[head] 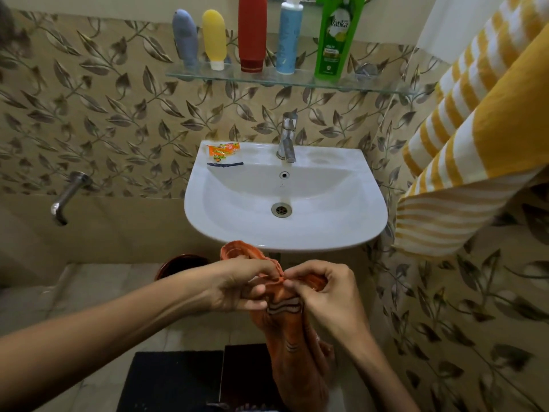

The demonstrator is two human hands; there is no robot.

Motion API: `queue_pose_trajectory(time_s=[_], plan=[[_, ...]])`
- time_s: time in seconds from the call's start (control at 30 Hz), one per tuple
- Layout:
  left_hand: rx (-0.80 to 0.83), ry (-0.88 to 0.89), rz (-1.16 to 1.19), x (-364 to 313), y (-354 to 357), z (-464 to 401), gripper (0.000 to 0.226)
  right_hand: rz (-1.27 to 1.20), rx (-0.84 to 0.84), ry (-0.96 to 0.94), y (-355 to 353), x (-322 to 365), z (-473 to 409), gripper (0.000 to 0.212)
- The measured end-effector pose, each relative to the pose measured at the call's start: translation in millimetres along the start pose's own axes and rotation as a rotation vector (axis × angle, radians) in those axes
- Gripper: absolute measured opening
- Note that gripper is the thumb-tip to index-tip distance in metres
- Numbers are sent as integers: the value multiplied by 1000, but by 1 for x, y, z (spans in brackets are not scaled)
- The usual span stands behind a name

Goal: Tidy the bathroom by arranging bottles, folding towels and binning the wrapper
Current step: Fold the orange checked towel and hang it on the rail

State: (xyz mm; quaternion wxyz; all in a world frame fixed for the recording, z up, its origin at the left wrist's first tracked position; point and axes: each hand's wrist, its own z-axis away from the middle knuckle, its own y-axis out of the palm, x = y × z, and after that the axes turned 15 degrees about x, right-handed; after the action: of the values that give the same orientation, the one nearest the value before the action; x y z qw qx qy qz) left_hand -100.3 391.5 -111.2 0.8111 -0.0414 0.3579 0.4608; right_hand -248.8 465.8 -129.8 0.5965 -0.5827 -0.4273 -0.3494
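With the left hand [237, 285] and right hand [322, 288] both pinching the small orange striped towel [285, 316] at its top edge, the person should match corners squarely before folding.

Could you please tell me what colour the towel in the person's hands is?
Orange towel with a few dark-edged pale stripes, seen in the head view.

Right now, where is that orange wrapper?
In the head view, the orange wrapper lies on the back left rim of the white sink, left of the tap, with a thin dark strip just in front.
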Motion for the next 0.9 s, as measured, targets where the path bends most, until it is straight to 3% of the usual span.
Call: queue_pose_trajectory(time_s=[0.07,0.13,0.27,0.33,0.43,0.53,0.6,0.67,0.8,0.9], plan=[[-53,38,-31,7,-7,-3,15,-9,-5,-18,-10,-1,1,47],[-113,21,-88,12,-13,-4,5,4,0,-25,-15,-4,1,51],[-145,57,-371,13,-32,1,30,16,-18,8,-22,-17,1,49],[-240,141,-689,15,-43,4,55,26,-41,20,-29,-23,1,49],[-495,221,-1401,21,-55,11,72,50,-71,28,-42,-31,0,45],[-525,447,-1836,29,-62,16,78,16,-116,1,-50,-36,-1,41],[-524,614,-1818,28,-62,20,64,3,-88,-9,-50,-35,-3,41],[-520,671,-1759,24,-62,22,57,66,-31,-40,-47,-32,-4,50],[-458,786,-1685,10,-61,29,34,378,180,-131,-47,-19,-4,73],[-443,838,-1620,-4,-59,37,39,623,202,-260,-56,-10,-5,54]])
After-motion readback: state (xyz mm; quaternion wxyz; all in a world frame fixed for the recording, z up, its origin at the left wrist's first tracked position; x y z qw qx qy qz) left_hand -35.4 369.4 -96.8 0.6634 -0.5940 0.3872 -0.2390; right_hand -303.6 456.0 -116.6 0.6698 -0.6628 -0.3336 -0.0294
